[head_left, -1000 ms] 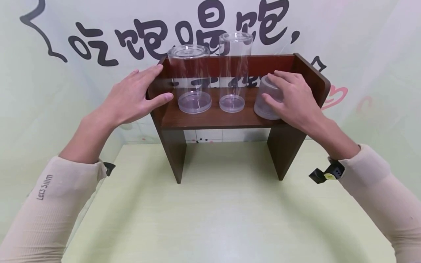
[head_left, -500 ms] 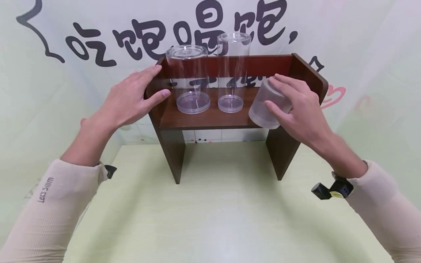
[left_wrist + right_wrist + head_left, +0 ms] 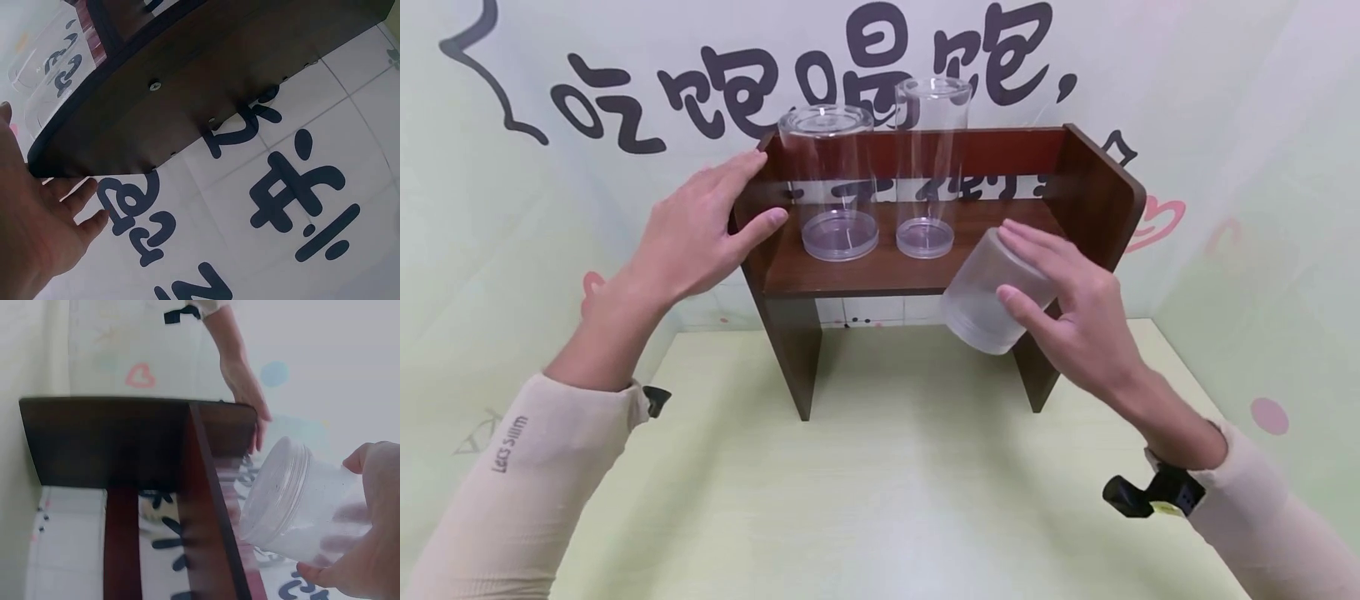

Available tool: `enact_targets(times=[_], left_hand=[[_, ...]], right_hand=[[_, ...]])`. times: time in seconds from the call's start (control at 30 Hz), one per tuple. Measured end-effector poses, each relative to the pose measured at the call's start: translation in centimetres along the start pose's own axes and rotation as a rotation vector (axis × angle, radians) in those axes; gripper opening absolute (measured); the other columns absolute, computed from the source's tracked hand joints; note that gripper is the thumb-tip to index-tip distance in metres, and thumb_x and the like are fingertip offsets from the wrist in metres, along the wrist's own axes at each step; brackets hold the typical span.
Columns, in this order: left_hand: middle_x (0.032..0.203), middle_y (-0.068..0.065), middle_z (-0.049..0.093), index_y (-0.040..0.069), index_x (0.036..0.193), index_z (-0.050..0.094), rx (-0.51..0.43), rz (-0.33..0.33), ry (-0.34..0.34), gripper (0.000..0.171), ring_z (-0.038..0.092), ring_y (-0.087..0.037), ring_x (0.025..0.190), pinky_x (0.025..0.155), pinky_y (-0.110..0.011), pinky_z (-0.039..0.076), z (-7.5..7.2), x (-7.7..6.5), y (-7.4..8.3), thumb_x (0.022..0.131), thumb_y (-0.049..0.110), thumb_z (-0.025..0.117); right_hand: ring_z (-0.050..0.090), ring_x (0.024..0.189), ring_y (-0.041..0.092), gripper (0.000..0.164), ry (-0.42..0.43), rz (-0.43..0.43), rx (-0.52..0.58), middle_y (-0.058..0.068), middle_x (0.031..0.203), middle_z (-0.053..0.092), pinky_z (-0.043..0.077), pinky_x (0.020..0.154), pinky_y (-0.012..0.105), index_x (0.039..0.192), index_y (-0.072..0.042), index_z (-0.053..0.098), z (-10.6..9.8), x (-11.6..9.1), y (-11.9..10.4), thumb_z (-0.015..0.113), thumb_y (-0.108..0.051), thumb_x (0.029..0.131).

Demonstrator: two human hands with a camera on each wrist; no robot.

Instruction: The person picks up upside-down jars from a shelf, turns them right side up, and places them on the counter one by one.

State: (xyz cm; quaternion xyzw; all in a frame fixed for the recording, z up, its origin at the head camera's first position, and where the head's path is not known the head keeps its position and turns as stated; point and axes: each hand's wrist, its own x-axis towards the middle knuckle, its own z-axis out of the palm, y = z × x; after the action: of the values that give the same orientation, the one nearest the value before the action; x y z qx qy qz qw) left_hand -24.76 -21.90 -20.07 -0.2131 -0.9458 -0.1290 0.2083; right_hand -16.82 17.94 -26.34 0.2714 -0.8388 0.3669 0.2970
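While right hand (image 3: 1075, 321) grips frosted jar (image 3: 988, 292), left hand (image 3: 696, 229) rests flat on shelf (image 3: 880, 271).
Jar tilted, held in air at frame centre-right, just in front of shelf's right leg, off the board. Left fingers straight against shelf's left side panel. Two clear tall canisters (image 3: 835, 179) stand on shelf, upper centre.

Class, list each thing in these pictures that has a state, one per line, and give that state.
Short frosted jar: tilted, held off the shelf by the right hand.
Wide clear jar: upright on the shelf, lidded.
Tall clear jar: upright on the shelf.
Left hand: fingers straight, resting on the wooden shelf side.
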Motion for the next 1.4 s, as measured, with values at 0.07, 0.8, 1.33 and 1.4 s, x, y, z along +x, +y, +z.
enact_targets(times=[0.07, 0.8, 1.33, 1.4], left_hand=[[0.172, -0.008, 0.034, 0.017, 0.167, 0.034, 0.013, 0.003, 0.054, 0.077, 0.034, -0.037, 0.157, 0.121, -0.068, 0.033, 0.4, -0.3, 0.1, 0.105, 0.061, 0.049], [0.132, -0.021, 0.071, -0.007, 0.126, 0.068, -0.326, 0.425, 0.894, 0.067, 0.065, -0.036, 0.128, 0.117, -0.049, 0.048, 7.1, -5.2, 6.9, 0.103, 0.055, 0.057], [0.134, -0.025, 0.068, -0.011, 0.133, 0.063, -0.381, 0.533, 0.65, 0.061, 0.066, -0.04, 0.125, 0.114, -0.044, 0.05, 16.4, -8.5, 9.1, 0.104, 0.043, 0.06], [0.137, -0.023, 0.067, -0.009, 0.135, 0.063, -0.385, 0.514, 0.596, 0.063, 0.065, -0.038, 0.128, 0.115, -0.044, 0.05, 17.8, -9.0, 9.3, 0.103, 0.045, 0.061]], right_hand=[[0.055, 0.143, 0.023, 0.057, -0.038, 0.009, 0.02, 0.001, 0.155, 0.058, 0.047, 0.11, 0.021, 0.153, -0.016, 0.059, 0.4, -0.7, -0.2, 0.072, -0.011, 0.097], [0.067, 0.116, 0.028, 0.044, -0.349, 0.449, 0.495, 0.01, 0.142, 0.067, 0.058, 0.097, 0.043, 0.149, -0.013, 0.063, 7.9, -7.0, 2.3, 0.063, -0.025, 0.106], [0.061, 0.12, 0.019, 0.045, -0.104, 0.879, 0.88, 0.015, 0.138, 0.059, 0.049, 0.114, 0.034, 0.142, 0.009, 0.059, 12.1, -7.8, 5.6, 0.057, -0.023, 0.11], [0.057, 0.127, 0.019, 0.047, -0.079, 0.913, 0.916, 0.015, 0.144, 0.055, 0.044, 0.12, 0.039, 0.144, 0.008, 0.057, 12.5, -7.9, 5.8, 0.056, -0.025, 0.111]])
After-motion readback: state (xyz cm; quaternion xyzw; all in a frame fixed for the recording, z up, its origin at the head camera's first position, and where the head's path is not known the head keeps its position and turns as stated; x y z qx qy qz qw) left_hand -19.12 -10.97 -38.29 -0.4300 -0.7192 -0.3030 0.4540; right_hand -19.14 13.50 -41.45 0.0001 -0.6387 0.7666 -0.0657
